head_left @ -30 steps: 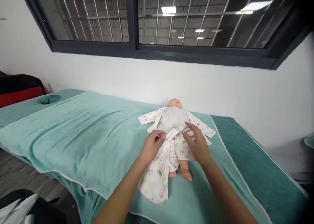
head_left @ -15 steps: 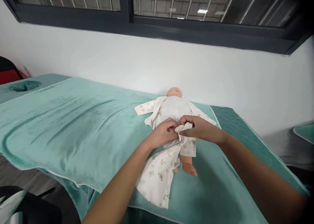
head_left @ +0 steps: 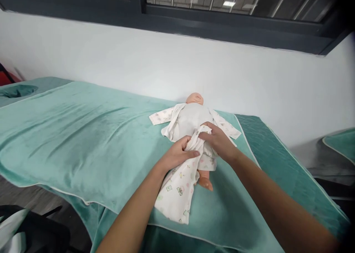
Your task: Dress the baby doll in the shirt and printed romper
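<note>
A baby doll [head_left: 195, 98] lies on its back, head towards the wall. Its printed white jacket [head_left: 161, 116] is spread apart over a plain pale front [head_left: 191, 117], with the sleeves out to both sides. White baby trousers [head_left: 175, 199] with small animal prints cover one of its legs, and a bare foot [head_left: 205, 184] sticks out below. The other trouser leg trails flat towards me. My left hand [head_left: 175, 156] is closed on the bunched trouser cloth, thumb on top. Higher up, by the doll's belly, my right hand [head_left: 218, 140] pinches the gathered upper edge. The doll's other leg is mostly hidden.
Green velvety cover [head_left: 91, 134] spreads over the bed, which has a face hole [head_left: 18, 91] at far left. White wall [head_left: 124, 57] and a dark window frame [head_left: 222, 22] rise behind. A black chair-like object [head_left: 41, 231] with pale items stands at lower left.
My left hand has slid down and left onto the trouser cloth, its thumb now stretched across it. My right hand has lifted the upper edge slightly. The view has shifted a little.
</note>
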`<state>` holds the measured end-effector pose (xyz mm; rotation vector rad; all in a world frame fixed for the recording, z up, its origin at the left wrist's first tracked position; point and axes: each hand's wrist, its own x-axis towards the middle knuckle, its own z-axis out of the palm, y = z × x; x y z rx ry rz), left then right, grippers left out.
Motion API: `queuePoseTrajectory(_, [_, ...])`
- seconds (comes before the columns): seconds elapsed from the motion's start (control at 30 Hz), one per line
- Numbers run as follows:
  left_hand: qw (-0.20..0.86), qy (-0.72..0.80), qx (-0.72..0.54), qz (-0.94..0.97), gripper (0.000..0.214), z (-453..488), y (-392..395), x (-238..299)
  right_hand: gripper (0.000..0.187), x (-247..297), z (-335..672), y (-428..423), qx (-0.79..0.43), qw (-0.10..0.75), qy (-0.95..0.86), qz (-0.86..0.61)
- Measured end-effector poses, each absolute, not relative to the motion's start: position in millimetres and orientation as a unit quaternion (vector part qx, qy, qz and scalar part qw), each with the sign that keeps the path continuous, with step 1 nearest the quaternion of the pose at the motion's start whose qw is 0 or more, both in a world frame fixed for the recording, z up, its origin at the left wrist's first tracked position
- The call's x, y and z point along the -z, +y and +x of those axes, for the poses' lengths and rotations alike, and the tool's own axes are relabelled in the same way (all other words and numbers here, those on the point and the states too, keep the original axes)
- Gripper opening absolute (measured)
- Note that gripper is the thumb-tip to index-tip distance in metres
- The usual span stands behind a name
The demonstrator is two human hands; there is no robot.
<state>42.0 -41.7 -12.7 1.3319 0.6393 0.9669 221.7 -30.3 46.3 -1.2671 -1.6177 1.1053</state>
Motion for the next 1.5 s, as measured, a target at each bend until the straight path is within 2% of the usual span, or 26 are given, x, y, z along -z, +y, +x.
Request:
queuePoseTrajectory(0.1, [0.656,0.293,-0.429,0.548,0.038,43,-44,18,0.02,-40,217,-30,-0.439,0.375,-0.648,-0.497])
queuePoseTrajectory(0.3, [0.663,0.305,-0.509,0.457,0.038,43,-37,29,0.028,-45,216,-35,-0.5,0.232,-0.711,-0.435])
queuePoseTrajectory(0.43, [0.656,0.3,-0.518,0.459,0.037,42,-37,27,0.022,-50,214,-37,-0.484,0.166,-0.736,-0.442])
queuePoseTrajectory(0.5, [0.648,0.301,-0.514,0.475,0.035,43,-38,26,0.017,-46,214,-36,-0.486,0.194,-0.719,-0.458])
queuePoseTrajectory(0.63, [0.626,0.314,-0.48,0.529,0.036,44,-43,24,0.014,-37,217,-32,-0.503,0.335,-0.633,-0.484])
queuePoseTrajectory(0.73, [0.629,0.31,-0.444,0.557,0.048,44,-47,22,0.01,-34,215,-29,-0.515,0.39,-0.583,-0.493])
queuePoseTrajectory(0.93, [0.64,0.306,-0.515,0.482,0.032,44,-43,27,0.012,-33,209,-31,-0.477,0.392,-0.585,-0.526])
queuePoseTrajectory(1.13, [0.634,0.288,-0.562,0.446,0.032,45,-36,31,0.036,-42,210,-45,-0.505,0.252,-0.696,-0.444])
queuePoseTrajectory(1.23, [0.613,0.305,-0.559,0.467,0.032,45,-36,31,0.032,-41,212,-47,-0.489,0.216,-0.717,-0.447])
queuePoseTrajectory(1.5, [0.594,0.341,-0.508,0.523,0.04,44,-39,31,0.02,-27,213,-36,-0.492,0.388,-0.614,-0.48])
